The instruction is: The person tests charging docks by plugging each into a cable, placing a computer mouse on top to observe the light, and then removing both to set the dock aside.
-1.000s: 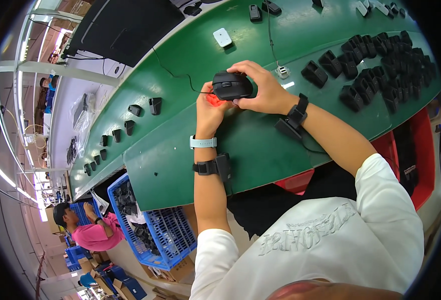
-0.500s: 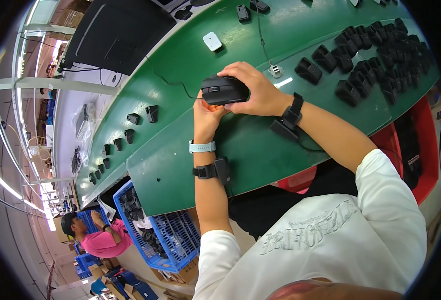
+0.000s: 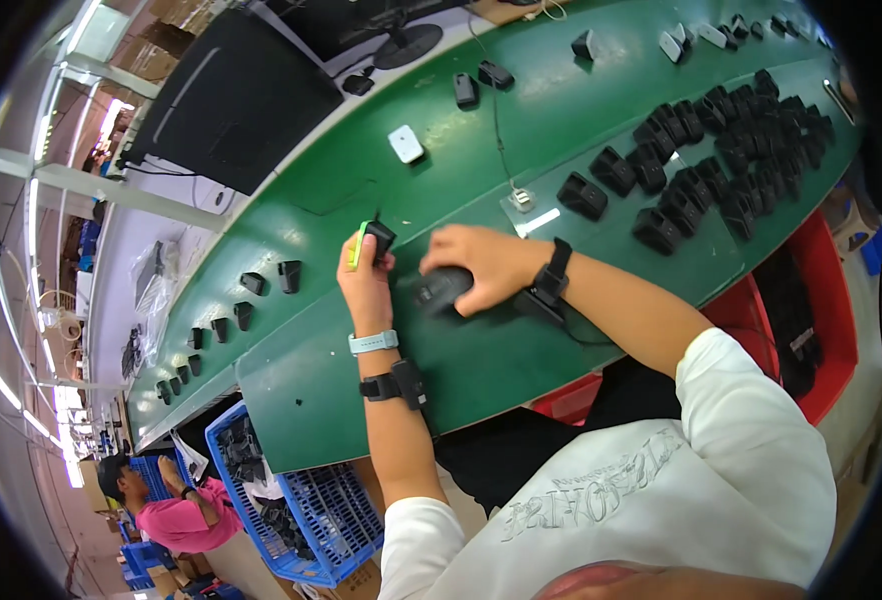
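My right hand (image 3: 476,265) lies over a black computer mouse (image 3: 441,290) and presses it onto the green table (image 3: 321,390). Just to its left, my left hand (image 3: 364,280) is raised and closed on a small black part with a green edge (image 3: 371,240). A thin cable runs from the mouse area toward a small metal plug (image 3: 521,199) farther back. Both wrists carry bands, and a black device is strapped to each forearm.
A heap of black plastic shells (image 3: 721,160) fills the table's right side. A white mouse (image 3: 406,144) and loose black parts (image 3: 261,282) lie farther off. A monitor (image 3: 231,100) stands at the back. A blue crate (image 3: 291,500) sits below the table beside another person in pink (image 3: 176,515).
The mouse, held up in both hands before, is now down on the table under my right hand. My left hand has come away holding the small black part.
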